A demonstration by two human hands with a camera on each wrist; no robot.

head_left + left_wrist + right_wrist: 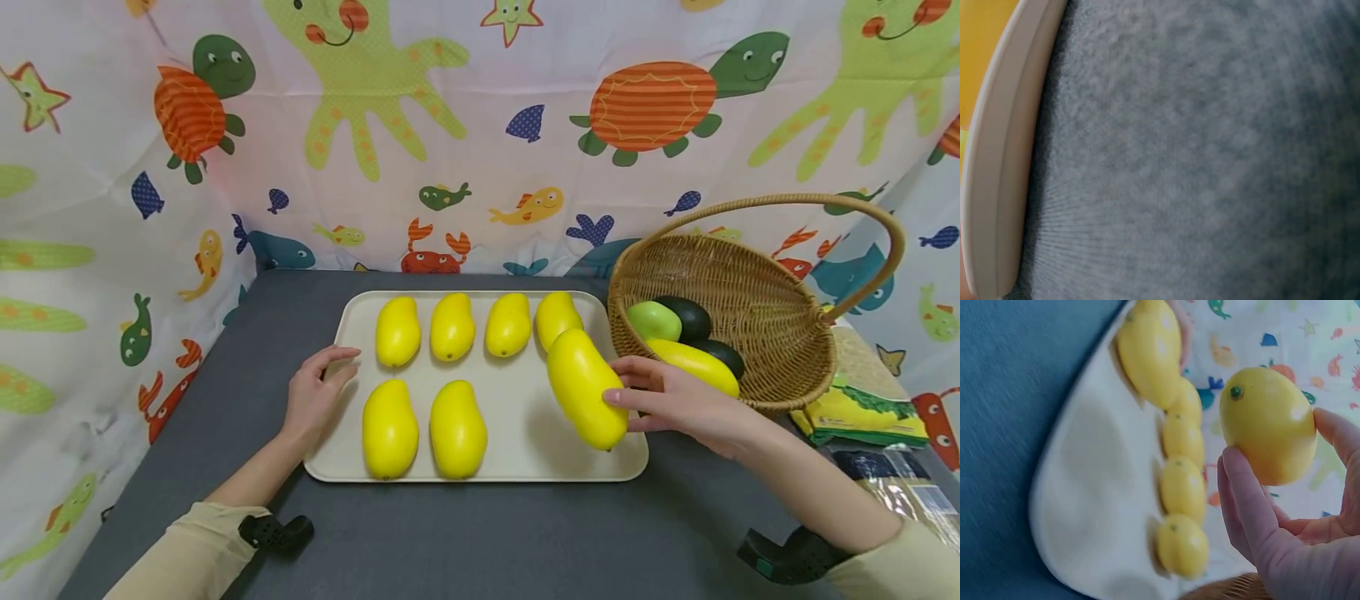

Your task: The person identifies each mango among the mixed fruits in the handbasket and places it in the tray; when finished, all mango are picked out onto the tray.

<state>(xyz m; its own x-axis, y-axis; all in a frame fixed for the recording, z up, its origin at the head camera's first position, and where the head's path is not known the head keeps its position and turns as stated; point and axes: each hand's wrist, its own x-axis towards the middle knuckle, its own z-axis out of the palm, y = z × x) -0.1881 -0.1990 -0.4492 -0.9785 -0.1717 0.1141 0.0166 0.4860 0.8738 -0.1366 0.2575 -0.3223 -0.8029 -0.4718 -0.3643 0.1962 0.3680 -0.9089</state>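
Observation:
My right hand (pixel 675 404) pinches a yellow mango (pixel 587 389) between thumb and fingers, above the right side of a cream tray (pixel 517 442). In the right wrist view the held mango (pixel 1269 425) shows a small green spot at its end. On the tray, a back row of several mangoes, including one at the far left (pixel 398 331), lies behind two front mangoes, one left (pixel 390 429) and one beside it (pixel 458 429). My left hand (pixel 315 396) rests at the tray's left rim with loosely bent fingers; the left wrist view shows mostly rim (pixel 997 187) and tablecloth.
At right a tilted wicker basket (pixel 780 333) holds a green fruit (pixel 654 321), dark fruits (pixel 686 319) and a long yellow one (pixel 693 367). Beside it lie a yellow-green packet (pixel 862 408) and a clear packet (pixel 900 483). A patterned curtain (pixel 480 167) hangs behind the grey table (pixel 480 542).

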